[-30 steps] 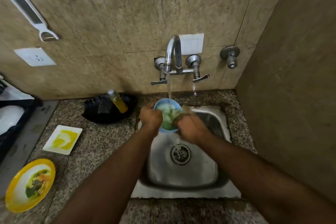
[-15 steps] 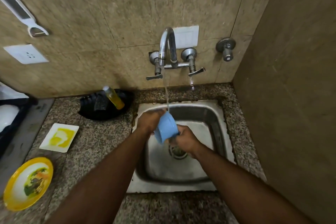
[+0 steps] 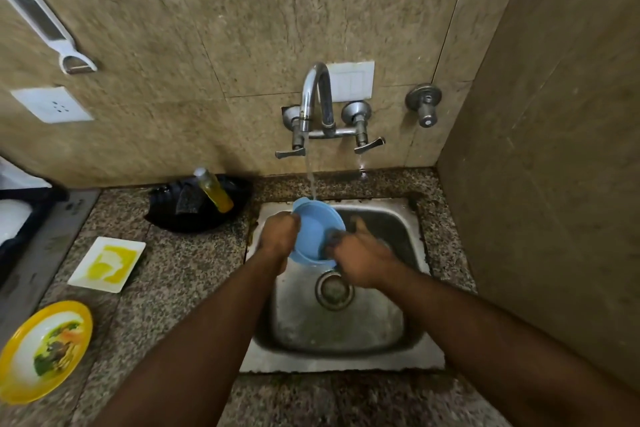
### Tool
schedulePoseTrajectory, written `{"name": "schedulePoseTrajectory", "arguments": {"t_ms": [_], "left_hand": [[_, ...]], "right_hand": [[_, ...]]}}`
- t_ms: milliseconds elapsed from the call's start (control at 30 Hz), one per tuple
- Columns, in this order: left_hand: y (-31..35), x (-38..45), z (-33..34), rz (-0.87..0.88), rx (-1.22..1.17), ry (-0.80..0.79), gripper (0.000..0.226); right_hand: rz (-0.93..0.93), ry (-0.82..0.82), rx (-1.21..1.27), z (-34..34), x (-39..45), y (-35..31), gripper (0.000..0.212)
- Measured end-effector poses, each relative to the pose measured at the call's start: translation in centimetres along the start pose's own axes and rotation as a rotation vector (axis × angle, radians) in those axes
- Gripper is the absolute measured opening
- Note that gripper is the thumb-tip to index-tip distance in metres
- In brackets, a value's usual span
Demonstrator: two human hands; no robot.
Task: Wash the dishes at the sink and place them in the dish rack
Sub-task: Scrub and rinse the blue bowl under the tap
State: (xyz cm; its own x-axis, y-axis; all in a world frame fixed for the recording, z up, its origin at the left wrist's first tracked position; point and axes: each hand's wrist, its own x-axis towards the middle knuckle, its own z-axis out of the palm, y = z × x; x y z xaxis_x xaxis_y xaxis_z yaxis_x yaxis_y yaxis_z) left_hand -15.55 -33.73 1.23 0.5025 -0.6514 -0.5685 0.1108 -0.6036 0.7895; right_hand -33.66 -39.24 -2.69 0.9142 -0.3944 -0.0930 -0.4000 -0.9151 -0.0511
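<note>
A light blue bowl [image 3: 313, 229] is tilted over the steel sink [image 3: 346, 360], with its outside turned toward me. My left hand [image 3: 278, 236] grips its left rim. My right hand [image 3: 362, 258], blurred, presses a dark scrub pad [image 3: 333, 240] against the bowl's right side. Water runs from the wall tap [image 3: 315, 97] onto the bowl's upper rim. A dirty white square plate [image 3: 107, 263] and a yellow plate [image 3: 20, 381] with food remains lie on the counter to the left. A black dish rack [image 3: 20, 215] shows at the far left edge.
A black tray [image 3: 173, 222] behind the counter holds a yellow soap bottle [image 3: 214, 192] and a dark sponge. The side wall [image 3: 554, 184] stands close on the right of the sink. A peeler [image 3: 45, 21] hangs on the back wall.
The bowl has been turned from inside facing me to outside facing me. My right hand has moved from inside the bowl to its outer right side.
</note>
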Motion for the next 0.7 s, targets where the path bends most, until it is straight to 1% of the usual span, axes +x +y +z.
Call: {"name": "schedulePoseTrajectory", "arguments": {"t_ms": [100, 133, 167, 200, 233, 267, 333, 367, 400, 433, 467, 500, 567, 600, 633, 667, 700], "left_hand": [[0.4, -0.1, 0.1, 0.047, 0.038, 0.028, 0.038], [0.6, -0.1, 0.4, 0.070, 0.025, 0.063, 0.038], [1.0, -0.3, 0.9, 0.096, 0.003, 0.139, 0.039], [1.4, -0.6, 1.4, 0.122, -0.027, 0.253, 0.042], [1.8, -0.8, 2.0, 0.152, -0.080, 0.374, 0.046], [2.1, -0.9, 2.5, 0.173, -0.145, 0.464, 0.047], [2.8, -1.0, 3.0, 0.206, -0.258, 0.561, 0.047], [3.0, -1.1, 3.0, 0.224, -0.272, 0.577, 0.047], [3.1, -1.3, 2.9, 0.244, -0.245, 0.582, 0.046], [3.0, -1.2, 2.7, 0.252, -0.204, 0.577, 0.044], [3.0, -1.3, 2.4, 0.248, -0.171, 0.555, 0.041], [3.0, -1.2, 2.0, 0.234, -0.146, 0.505, 0.038], [2.8, -0.7, 1.3, 0.200, -0.063, 0.359, 0.028], [2.8, -0.1, 0.7, 0.172, 0.007, 0.284, 0.023], [3.1, 0.4, 0.2, 0.144, 0.066, 0.219, 0.022], [3.3, 1.2, -0.3, 0.120, 0.099, 0.150, 0.020], [3.5, 1.9, -0.8, 0.105, 0.121, 0.089, 0.017]], "right_hand": [[-0.083, -0.043, -0.264, -1.9, 0.5, 3.2, 0.041], [-0.078, -0.024, -0.300, -2.3, 0.8, 3.5, 0.041], [-0.057, 0.005, -0.285, -2.6, 1.1, 3.4, 0.040], [-0.028, 0.051, -0.214, -2.8, 1.5, 2.6, 0.038], [0.025, 0.104, -0.077, -2.8, 1.9, 1.4, 0.034], [0.112, 0.155, 0.111, -2.8, 2.1, -0.1, 0.030], [0.287, 0.263, 0.460, -2.8, 2.6, -2.9, 0.016], [0.328, 0.333, 0.542, -2.4, 2.9, -3.7, 0.010], [0.311, 0.387, 0.541, -1.9, 2.9, -3.8, 0.009], [0.252, 0.411, 0.484, -1.4, 3.0, -3.3, 0.012], [0.149, 0.392, 0.384, -1.1, 2.9, -2.1, 0.017], [0.040, 0.334, 0.244, -1.1, 2.9, -0.6, 0.024], [-0.155, 0.152, -0.067, -2.3, 2.8, 2.7, 0.043], [-0.221, 0.078, -0.200, -3.1, 2.8, 4.0, 0.054], [-0.263, 0.044, -0.314, -3.9, 3.0, 5.1, 0.064], [-0.288, 0.037, -0.394, -4.7, 3.4, 5.9, 0.071], [-0.298, 0.023, -0.448, -5.3, 3.6, 6.4, 0.073]]}}
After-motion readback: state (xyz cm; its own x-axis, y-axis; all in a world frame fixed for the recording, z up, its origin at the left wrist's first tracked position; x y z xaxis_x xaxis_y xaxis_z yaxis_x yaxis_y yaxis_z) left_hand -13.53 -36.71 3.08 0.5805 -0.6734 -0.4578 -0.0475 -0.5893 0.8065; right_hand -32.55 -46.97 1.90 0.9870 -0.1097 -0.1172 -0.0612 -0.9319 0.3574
